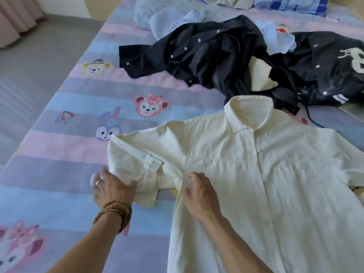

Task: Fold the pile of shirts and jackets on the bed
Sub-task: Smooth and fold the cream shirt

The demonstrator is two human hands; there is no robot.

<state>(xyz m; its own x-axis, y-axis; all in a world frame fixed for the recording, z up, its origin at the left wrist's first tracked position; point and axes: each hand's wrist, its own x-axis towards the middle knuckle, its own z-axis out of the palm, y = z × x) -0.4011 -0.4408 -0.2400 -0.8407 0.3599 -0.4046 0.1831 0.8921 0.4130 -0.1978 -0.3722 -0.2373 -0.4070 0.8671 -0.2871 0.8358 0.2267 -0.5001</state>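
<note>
Soft bed (59,166) with pink, blue and purple stripes and cartoon animal faces. Cream shirt (266,174) spread flat, front up, buttoned, collar at the far end, thin wrinkly cloth. Left hand (112,189), with ring and bead bracelets, on the short sleeve, fingers spread and lying flat. Right hand (199,194) near the armpit, fingers bent, tips pressing the cloth. Behind, a heap: black shirt (197,54) with white buttons, black jacket (331,69) with fuzzy white letters, too blurry to read.
</note>
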